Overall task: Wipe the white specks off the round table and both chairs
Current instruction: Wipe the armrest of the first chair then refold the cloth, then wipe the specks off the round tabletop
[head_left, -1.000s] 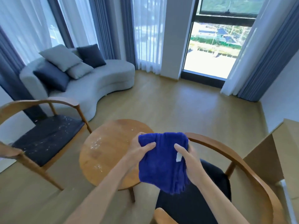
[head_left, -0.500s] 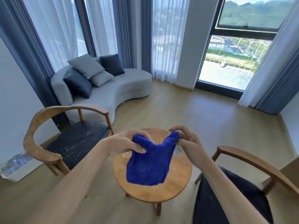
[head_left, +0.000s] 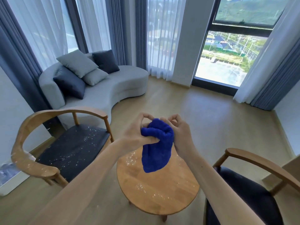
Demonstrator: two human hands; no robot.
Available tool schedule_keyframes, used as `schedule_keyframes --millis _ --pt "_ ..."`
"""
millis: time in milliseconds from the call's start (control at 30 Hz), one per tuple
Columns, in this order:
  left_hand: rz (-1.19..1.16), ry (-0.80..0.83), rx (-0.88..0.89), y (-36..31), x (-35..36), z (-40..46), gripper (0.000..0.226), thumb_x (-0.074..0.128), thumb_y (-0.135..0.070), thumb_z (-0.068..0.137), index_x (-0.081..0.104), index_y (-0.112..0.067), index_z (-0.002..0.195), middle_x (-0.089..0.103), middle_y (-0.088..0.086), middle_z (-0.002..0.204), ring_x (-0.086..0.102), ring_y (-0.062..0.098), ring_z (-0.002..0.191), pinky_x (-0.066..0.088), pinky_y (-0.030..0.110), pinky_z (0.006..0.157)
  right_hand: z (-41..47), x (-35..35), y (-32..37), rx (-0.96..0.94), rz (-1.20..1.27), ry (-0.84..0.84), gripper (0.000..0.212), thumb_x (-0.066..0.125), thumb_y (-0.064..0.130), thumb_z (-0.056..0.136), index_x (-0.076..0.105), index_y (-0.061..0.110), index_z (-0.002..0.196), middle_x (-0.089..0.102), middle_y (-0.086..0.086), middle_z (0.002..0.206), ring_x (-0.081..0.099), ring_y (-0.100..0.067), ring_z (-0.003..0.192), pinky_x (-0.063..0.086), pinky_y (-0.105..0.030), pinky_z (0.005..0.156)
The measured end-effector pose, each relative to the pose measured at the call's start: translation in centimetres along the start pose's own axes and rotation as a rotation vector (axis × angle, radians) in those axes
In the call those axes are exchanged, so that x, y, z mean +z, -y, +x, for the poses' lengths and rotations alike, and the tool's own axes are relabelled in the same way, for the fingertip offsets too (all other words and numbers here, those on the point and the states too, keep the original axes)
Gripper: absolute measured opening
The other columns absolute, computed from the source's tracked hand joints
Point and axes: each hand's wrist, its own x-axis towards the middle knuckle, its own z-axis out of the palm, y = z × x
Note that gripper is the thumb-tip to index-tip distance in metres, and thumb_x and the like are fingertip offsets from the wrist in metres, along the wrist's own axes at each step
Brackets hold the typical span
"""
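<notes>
White specks lie across the round table directly below both hands. Left hand and right hand together clutch the bunched blue cloth above its far edge.

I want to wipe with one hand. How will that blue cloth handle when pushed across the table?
The cloth is probably floppy: it bunches in both hands' grip and its free end hangs limp. It looks light, held up by the left hand and right hand easily. Its fuzzy pile should drag rather than slip on the table.
</notes>
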Motion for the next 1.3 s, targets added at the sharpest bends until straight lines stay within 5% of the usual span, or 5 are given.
schedule_keyframes --millis 200,333,567,1033,1300 --pt "-0.279 -0.247 -0.199 5.9 -2.0 5.9 0.042 0.08 -0.015 0.073 0.062 -0.017 0.11 0.071 0.008 0.102 0.067 0.025 0.099 0.056 0.036 0.082 3.9 -0.8 -7.7 0.149 0.113 0.274 0.047 0.055 0.049 0.089 0.054 0.022 0.128 0.065 -0.001 0.123 0.062 -0.016 0.111 0.053 -0.034 0.09" --pt "-0.262 -0.271 -0.331 9.8 -3.2 9.5 0.031 0.074 -0.01 0.08 0.058 -0.012 0.107 0.069 0.01 0.1 0.067 0.023 0.093 0.057 0.034 0.078 5.5 -0.6 -12.7 0.262 0.004 0.281 0.059 0.075 0.019 0.078 0.049 0.026 0.13 0.066 0.001 0.122 0.063 -0.019 0.112 0.053 -0.045 0.096" --pt "0.078 -0.162 -0.462 17.0 -4.9 14.4 0.027 0.071 -0.028 0.085 0.056 -0.014 0.103 0.068 0.007 0.094 0.064 0.015 0.082 0.053 0.023 0.067 7.7 -2.3 -17.3 0.449 -0.079 0.202 0.049 0.074 0.027 0.084 0.053 0.031 0.128 0.067 0.003 0.117 0.065 -0.017 0.105 0.055 -0.044 0.092" --pt "0.237 0.225 -0.725 36.7 -2.5 21.2 0.022 0.061 -0.035 0.09 0.055 -0.021 0.105 0.066 -0.002 0.101 0.065 0.015 0.087 0.057 0.036 0.075 8.5 1.0 -33.8 0.791 -0.287 -0.48 0.012 0.052 0.021 0.1 0.051 0.03 0.108 0.061 0.009 0.107 0.061 -0.007 0.096 0.045 -0.014 0.07" --pt "0.818 0.43 -0.38 50.3 -2.8 17.8 0.031 0.048 -0.01 0.092 0.053 -0.011 0.123 0.052 0.002 0.121 0.048 0.022 0.119 0.042 0.03 0.097 7.2 0.0 -48.8 0.668 -1.183 -0.295 0.054 0.041 0.038 0.093 0.038 0.024 0.145 0.034 -0.013 0.153 0.033 -0.033 0.14 0.035 -0.042 0.11"
